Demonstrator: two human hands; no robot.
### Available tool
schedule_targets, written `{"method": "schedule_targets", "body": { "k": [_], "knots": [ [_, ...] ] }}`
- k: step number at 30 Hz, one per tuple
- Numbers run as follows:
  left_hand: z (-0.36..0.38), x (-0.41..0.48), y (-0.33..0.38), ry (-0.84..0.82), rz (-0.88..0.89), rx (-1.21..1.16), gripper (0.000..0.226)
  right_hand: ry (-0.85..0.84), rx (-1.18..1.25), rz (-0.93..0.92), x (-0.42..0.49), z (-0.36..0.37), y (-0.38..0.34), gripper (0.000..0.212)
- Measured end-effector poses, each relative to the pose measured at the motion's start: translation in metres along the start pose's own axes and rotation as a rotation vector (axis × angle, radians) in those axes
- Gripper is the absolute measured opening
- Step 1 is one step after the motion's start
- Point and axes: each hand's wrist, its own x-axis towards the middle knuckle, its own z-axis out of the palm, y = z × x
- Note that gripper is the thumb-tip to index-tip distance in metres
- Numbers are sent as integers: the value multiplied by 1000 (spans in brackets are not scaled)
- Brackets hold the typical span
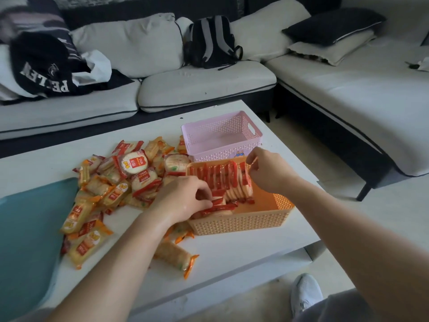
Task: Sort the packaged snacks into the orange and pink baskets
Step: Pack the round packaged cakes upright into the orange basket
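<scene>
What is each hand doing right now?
Left hand: closed on a red-edged snack packet at the orange plastic basket.
Right hand: fingers pinched; contents unclear.

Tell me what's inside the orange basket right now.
The orange basket holds a row of red-edged snack packs standing on edge, with its right part bare. The left hand grips another red pack at the near end. Anything beneath the row is hidden.

Black garment [44,68] on sofa: white block letters, upside down, partly folded, "PE" and "LE" legible, the rest uncertain. Snack packets [133,162] on table: red label patches with print, too small and blurred to read.
</scene>
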Motion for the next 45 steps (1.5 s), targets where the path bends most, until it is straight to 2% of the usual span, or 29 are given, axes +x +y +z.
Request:
{"method": "schedule_targets", "body": {
  "k": [6,11,13,15,17,22,27,29,31,34,37,42,45],
  "knots": [
    [0,-6,8,32,8,117,27,-105,1,-181,-9,8,-18,22],
    [4,-10,11,61,29,133,17,-309,-72,-285,-16,12,-34,13],
    [4,-8,7,91,25,65,9,-434,-77,-297,-17,11,-36,24],
    [2,-5,3,106,6,-57,3,-472,-87,-292,-17,10,-34,39],
    [2,-2,1,114,-6,-201,0,-397,-76,-306,-15,8,-32,39],
    [2,6,-1,252,-45,-494,6,-241,82,-301,-8,-11,-24,20],
    [-1,12,2,304,-94,-524,26,-47,266,-135,2,-39,-6,29],
    [-2,16,5,281,-125,-569,27,16,217,-122,6,-44,-1,36],
    [-2,20,7,285,-154,-605,26,1,68,-156,10,-45,3,42],
    [-4,23,6,328,-208,-642,26,-8,-117,-215,17,-35,11,43],
    [-4,22,7,340,-227,-659,25,56,-250,-203,22,-17,14,41],
    [-9,17,12,372,-226,-684,16,89,-213,-120,28,7,7,36],
    [-11,16,19,389,-234,-727,14,5,-160,-102,29,11,7,48]
  ]
}}
